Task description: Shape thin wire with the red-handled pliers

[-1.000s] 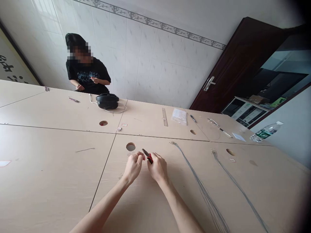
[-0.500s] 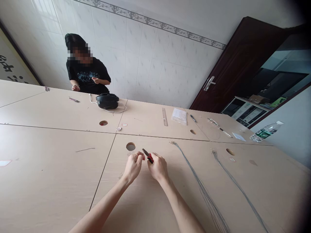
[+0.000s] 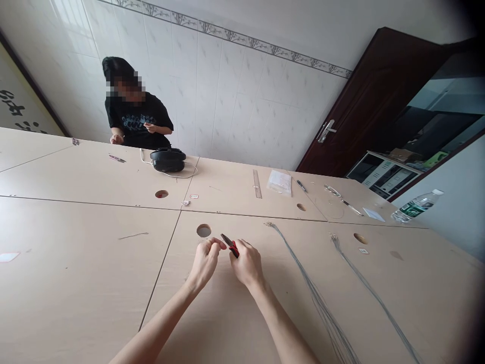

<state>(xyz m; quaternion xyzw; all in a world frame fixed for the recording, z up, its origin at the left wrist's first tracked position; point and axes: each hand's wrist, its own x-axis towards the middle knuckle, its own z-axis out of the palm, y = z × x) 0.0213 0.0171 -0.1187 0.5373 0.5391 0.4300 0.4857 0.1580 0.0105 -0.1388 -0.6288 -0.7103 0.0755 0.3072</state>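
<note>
My right hand (image 3: 246, 260) is wrapped round a pair of pliers (image 3: 234, 247) with red and black handles. Their dark jaws point up and to the left, close to the fingers of my left hand (image 3: 206, 259). That left hand is closed in a pinch, and whatever lies between its fingertips is too small or too hidden to make out. To the right of my hands, a bundle of thin grey cords (image 3: 299, 263) with metal ends stretches toward the table's near edge. A second grey cord bundle (image 3: 364, 283) lies farther right.
Across the table (image 3: 94, 283) sits another person (image 3: 138, 119), hands raised near the edge. A black device (image 3: 167, 159) with a white cable, a ruler (image 3: 257, 183), a plastic bag (image 3: 279, 183), a pen (image 3: 301, 186) and a water bottle (image 3: 417, 206) are on the tabletop. A round hole (image 3: 203, 230) lies beyond my left hand.
My left hand has shifted slightly left and its pinching fingers now stretch more toward the pliers. The right hand keeps its hold on the pliers almost in place.
</note>
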